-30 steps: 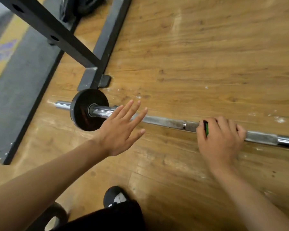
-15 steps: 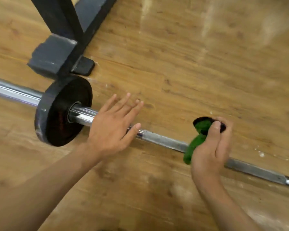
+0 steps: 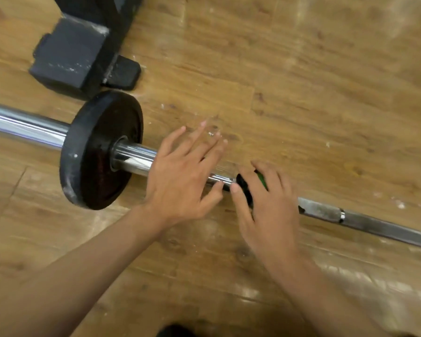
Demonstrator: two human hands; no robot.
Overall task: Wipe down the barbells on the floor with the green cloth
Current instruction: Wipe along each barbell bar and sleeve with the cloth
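Floor: worn wooden planks (image 3: 301, 81) are showing pale scuffs and white specks | On it: a barbell (image 3: 374, 227) is lying slantwise, its black weight plate (image 3: 95, 152) standing on edge | Behind: a dark grey rack foot (image 3: 68, 54) is sitting just beside the plate.

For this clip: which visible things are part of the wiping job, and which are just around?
In the job: barbell; green cloth, gripped on the bar by the right hand; left hand, open at the sleeve.
Just around: black weight plate on the bar; grey rack foot; wooden floor.
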